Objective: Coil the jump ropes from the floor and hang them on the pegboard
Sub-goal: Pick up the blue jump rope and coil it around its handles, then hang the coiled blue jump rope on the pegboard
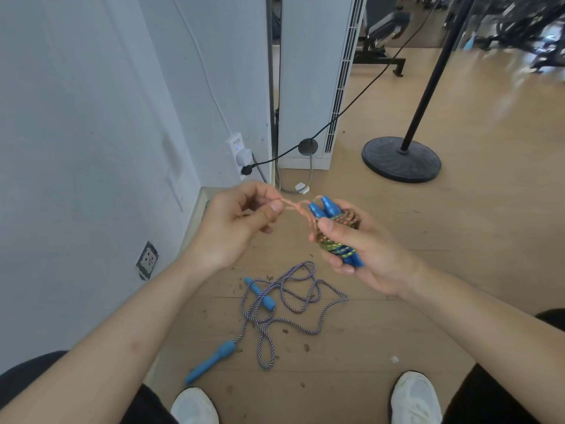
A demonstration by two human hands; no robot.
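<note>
Tail end of the coiled rope (336, 228) is pinched in the left hand (241, 221) while the right hand (360, 249) is clamped around the bundle just beside it; tension should be kept as the end is tucked under a wrap, second rope (284, 304) left loose on the floor below both hands.

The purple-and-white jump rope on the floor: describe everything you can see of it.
The purple-and-white twisted cord jump rope lies uncoiled on the tan wooden floor, below both hands and ahead of the white shoes. Its cord sprawls in loose, overlapping loops. Two light-blue, plastic-looking tapered handles show: one lies across the loops, the other stretches toward the near left. Neither hand touches it. Small dark debris is scattered around it.
</note>
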